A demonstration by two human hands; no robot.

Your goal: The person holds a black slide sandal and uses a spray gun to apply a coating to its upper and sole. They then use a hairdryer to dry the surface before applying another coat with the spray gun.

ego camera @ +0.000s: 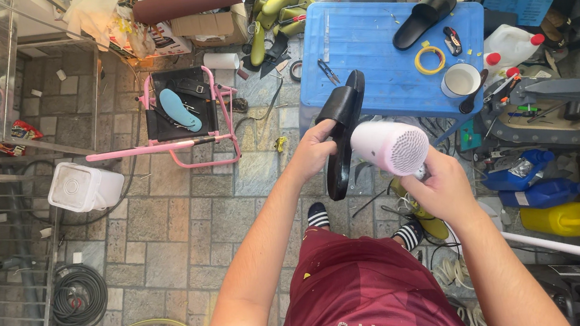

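My left hand [312,151] grips a black slide sandal [342,125] by its side and holds it upright on edge. My right hand [439,187] holds a white and pink hair dryer [391,147], whose barrel points at the sandal from the right and nearly touches it. Both hands are above my lap, in front of a blue plastic table [366,61]. A second black sandal [424,18] lies on the far right of that table.
On the table lie scissors [327,71], a yellow tape ring [430,60] and a white cup [461,80]. A pink folding stool [181,118] carrying a blue insole stands to the left. White, blue and yellow jugs [566,220] crowd the right side. Hoses lie at the lower left.
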